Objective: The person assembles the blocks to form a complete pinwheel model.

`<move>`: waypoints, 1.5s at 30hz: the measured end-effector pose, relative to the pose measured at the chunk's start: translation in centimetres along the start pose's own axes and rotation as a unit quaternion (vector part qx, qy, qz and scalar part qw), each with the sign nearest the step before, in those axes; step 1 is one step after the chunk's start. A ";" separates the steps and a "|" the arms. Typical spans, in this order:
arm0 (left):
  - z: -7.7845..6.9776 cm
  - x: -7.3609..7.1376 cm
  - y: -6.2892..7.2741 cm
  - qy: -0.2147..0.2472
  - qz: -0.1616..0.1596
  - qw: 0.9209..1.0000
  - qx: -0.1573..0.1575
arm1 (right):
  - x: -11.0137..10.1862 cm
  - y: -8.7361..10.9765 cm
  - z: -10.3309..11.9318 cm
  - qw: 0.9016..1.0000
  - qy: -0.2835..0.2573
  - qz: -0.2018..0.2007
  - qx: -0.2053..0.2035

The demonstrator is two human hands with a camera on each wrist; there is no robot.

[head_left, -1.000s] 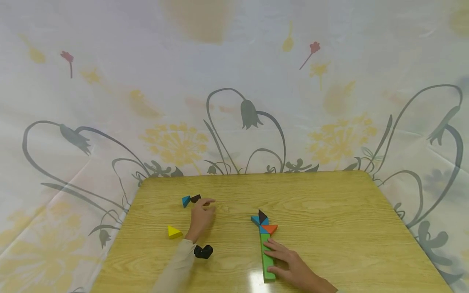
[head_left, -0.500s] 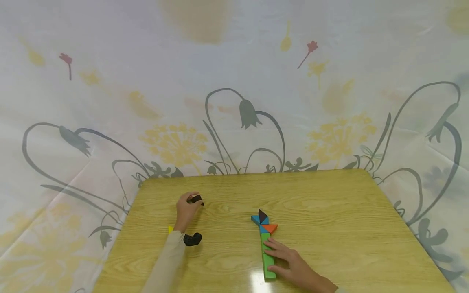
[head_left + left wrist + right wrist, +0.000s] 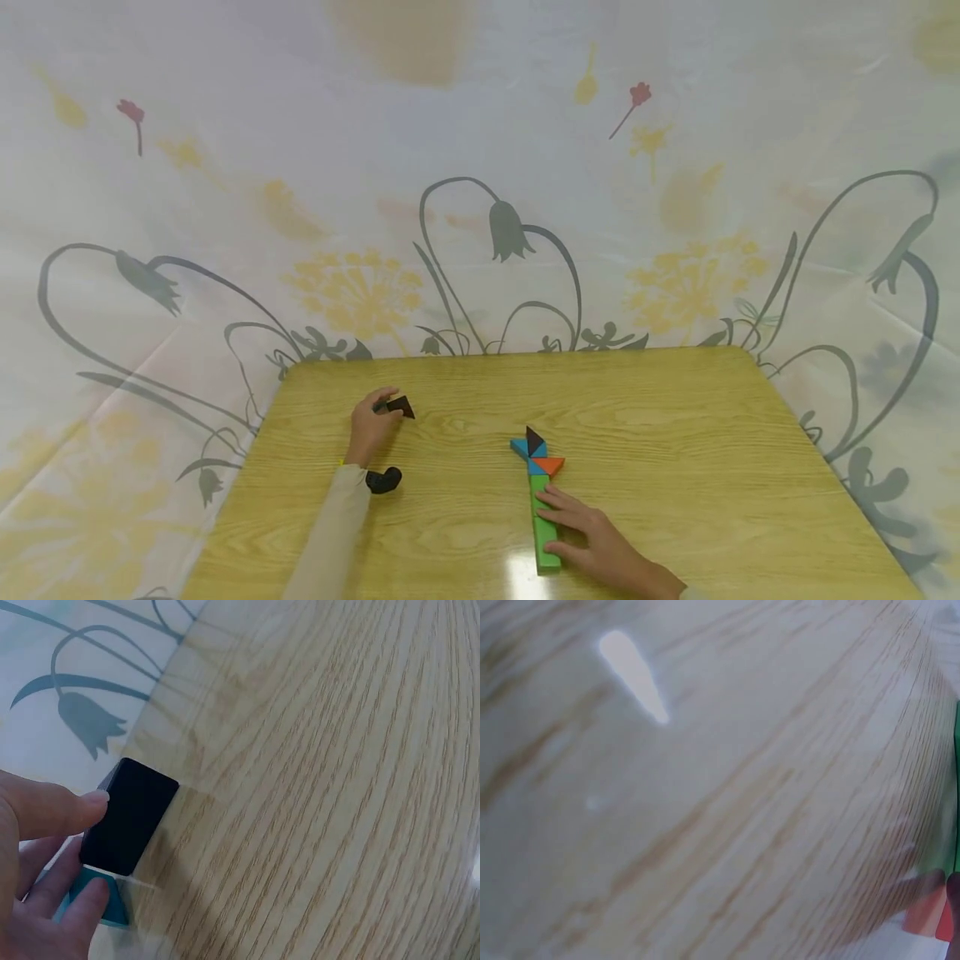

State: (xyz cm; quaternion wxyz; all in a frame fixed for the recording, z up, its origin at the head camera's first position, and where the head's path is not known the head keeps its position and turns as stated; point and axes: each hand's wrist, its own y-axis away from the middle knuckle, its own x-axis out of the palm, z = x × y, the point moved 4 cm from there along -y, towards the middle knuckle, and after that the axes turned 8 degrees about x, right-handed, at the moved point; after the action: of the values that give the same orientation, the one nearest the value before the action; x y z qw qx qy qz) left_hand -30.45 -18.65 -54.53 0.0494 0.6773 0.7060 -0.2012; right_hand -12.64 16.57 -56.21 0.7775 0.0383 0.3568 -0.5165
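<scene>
At the table's far left, my left hand (image 3: 371,429) pinches a black triangular block (image 3: 401,406) between thumb and fingers. Beneath that hand, a blue triangular block (image 3: 114,901) lies close to a fingertip, mostly covered in the head view. My right hand (image 3: 592,537) rests its fairly straight fingers along the right side of a green row of blocks (image 3: 544,525). Beyond the row's far end sit blue triangles (image 3: 519,448), an orange triangle (image 3: 551,465) and a dark triangle (image 3: 534,440), touching one another.
A wood-grain table (image 3: 675,417) backs onto a flower-printed sheet (image 3: 480,125). A sliver of a yellow block (image 3: 342,462) shows beside the left sleeve (image 3: 330,533), which hides most of it. A black wrist camera (image 3: 384,481) sticks out from that wrist.
My left hand has moved left and taken hold of the black block, now covering most of the blue one. The left sleeve has come over the yellow block. The right hand has stayed put.
</scene>
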 end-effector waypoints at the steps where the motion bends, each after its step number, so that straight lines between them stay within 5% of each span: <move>1: 0.0 -0.1 0.0 -0.002 0.002 1.000 -0.001 | 0.1 0.0 -0.3 1.000 0.000 0.001 0.000; 14: 0.2 0.4 0.4 -0.037 0.017 0.999 -0.006 | 0.2 -0.1 -1.3 0.999 -0.001 0.029 0.021; 25: 0.0 1.5 0.2 -0.008 0.057 0.998 0.011 | 0.3 0.1 -1.1 1.000 -0.002 0.020 0.000; 32: -0.2 1.5 0.3 -0.031 0.056 0.998 0.000 | -1.1 -0.7 2.8 1.000 -0.012 0.006 -0.011; 45: -0.3 1.6 1.1 -0.048 0.069 0.996 0.019 | -1.1 -0.6 2.6 1.000 -0.012 0.009 0.000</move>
State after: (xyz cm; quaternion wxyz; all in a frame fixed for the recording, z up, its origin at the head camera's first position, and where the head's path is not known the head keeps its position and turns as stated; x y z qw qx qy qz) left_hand -29.41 -17.05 -55.06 0.0847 0.7150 0.6501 -0.2430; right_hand -12.02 16.04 -53.40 0.7865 0.0356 0.3472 -0.5095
